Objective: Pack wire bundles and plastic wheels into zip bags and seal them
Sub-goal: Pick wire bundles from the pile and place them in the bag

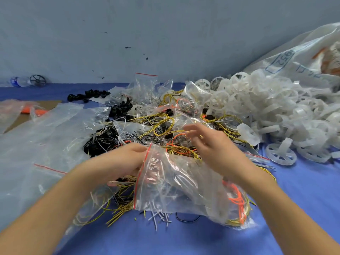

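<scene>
A small packing workshop is indicated: loose wires (161, 124), plastic wheels (257, 107) and zip bags (147, 83) are heaped across a blue-covered table (303, 190).

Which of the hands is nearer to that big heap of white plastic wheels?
Right. The right hand hovers just left of the wheel heap; the left hand is farther left, gripping the zip bag at its mouth.

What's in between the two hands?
In the head view, a clear zip bag gripped by the left hand, and yellow wires beside the right hand.
</scene>
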